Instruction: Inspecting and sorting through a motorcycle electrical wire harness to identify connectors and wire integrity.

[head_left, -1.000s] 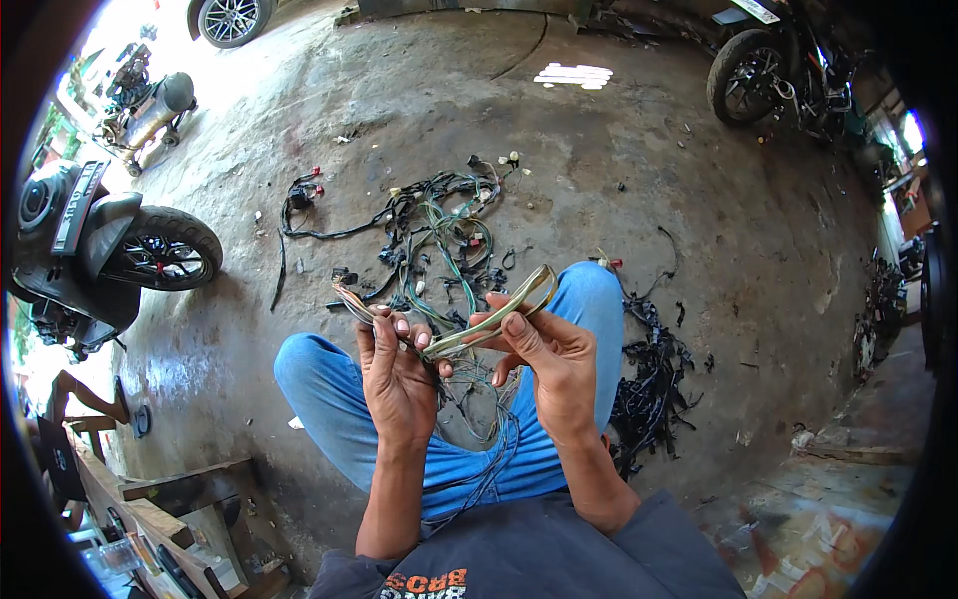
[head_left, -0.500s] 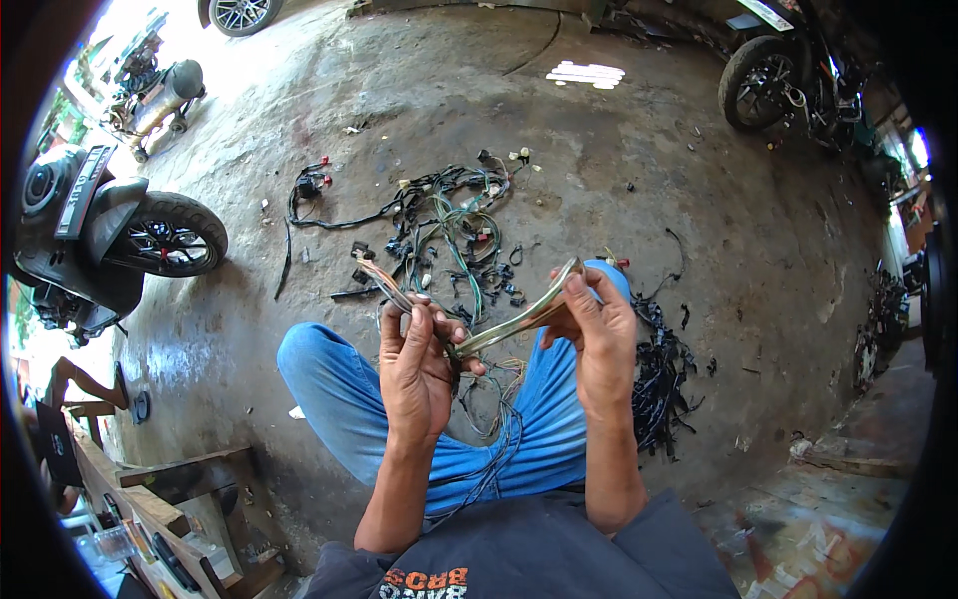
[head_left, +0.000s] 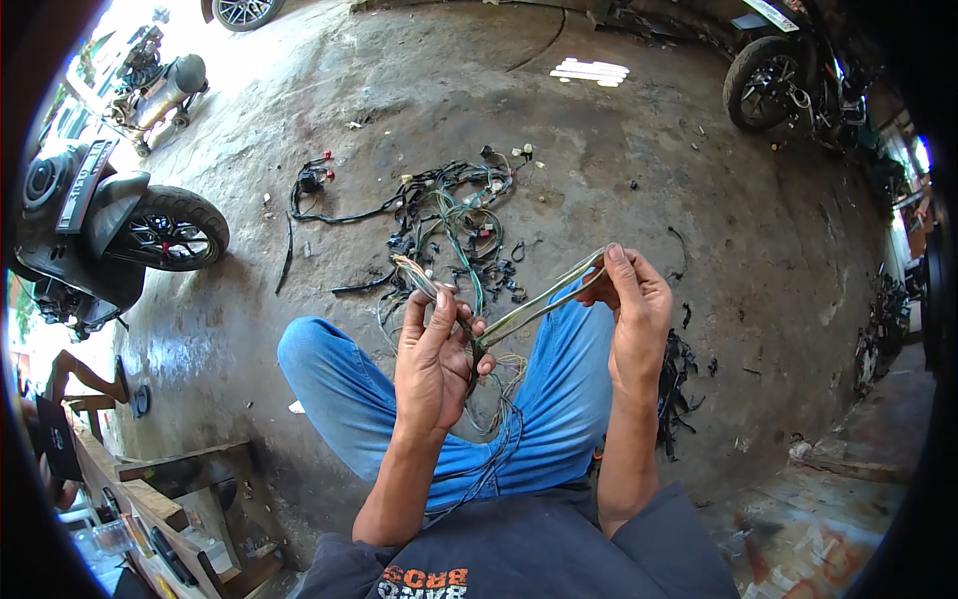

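Note:
A bundle of electrical wires (head_left: 534,311) is stretched between my two hands, above my lap. My left hand (head_left: 431,349) is closed round one part of it, and loose wire ends (head_left: 411,270) stick out past the thumb. In a pinch between thumb and fingers, my right hand (head_left: 634,299) grips the other part, where the strands bend in a loop. More thin wires (head_left: 499,444) hang from the left hand across my jeans. On the floor ahead lies a tangled wiring harness (head_left: 454,225) with black tape, green wires and several connectors.
A heap of black strips (head_left: 679,389) lies beside my right knee. Motorcycles stand at the left (head_left: 150,230) and far right (head_left: 773,85). An air compressor (head_left: 170,95) is at the far left, and a wooden bench (head_left: 165,499) at the near left.
My right hand has moved right and slightly up, drawing the wires longer and spreading them into separate strands. My left hand has shifted a little right, still gripping.

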Tool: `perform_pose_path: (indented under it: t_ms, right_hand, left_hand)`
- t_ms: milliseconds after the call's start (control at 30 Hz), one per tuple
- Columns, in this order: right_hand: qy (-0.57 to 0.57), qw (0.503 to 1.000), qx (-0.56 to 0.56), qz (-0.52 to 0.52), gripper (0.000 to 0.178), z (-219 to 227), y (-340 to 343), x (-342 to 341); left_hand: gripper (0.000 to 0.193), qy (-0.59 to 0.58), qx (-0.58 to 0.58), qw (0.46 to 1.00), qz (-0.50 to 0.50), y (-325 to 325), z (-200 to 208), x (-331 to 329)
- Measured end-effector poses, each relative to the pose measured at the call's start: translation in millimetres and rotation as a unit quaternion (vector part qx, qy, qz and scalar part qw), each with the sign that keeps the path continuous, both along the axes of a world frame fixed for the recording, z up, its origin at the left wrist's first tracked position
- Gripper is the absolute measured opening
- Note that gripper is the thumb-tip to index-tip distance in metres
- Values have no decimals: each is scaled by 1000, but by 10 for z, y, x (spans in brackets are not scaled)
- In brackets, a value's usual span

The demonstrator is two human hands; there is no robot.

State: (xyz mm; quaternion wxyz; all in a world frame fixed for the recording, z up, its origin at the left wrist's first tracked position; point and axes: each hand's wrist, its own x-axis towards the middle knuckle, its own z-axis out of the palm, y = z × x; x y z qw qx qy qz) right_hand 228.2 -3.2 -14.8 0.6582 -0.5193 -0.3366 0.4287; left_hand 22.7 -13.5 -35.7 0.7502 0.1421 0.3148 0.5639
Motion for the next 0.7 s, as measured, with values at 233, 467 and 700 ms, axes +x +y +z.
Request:
perform_pose_path:
  t_ms: [233, 467, 700]
  right_hand:
    - [55, 998, -14, 22, 31, 14, -90, -61]
    - [70, 991, -60, 96, 29, -220, -343, -319]
    - [-48, 999, 10, 21, 25, -181, -437, -556]
  left_hand:
    - [21, -35, -5, 999, 19, 121, -29, -23]
    - [17, -60, -36, 998, 1, 161, 47, 11]
    - [22, -116, 9, 993, -12, 162, -3, 70]
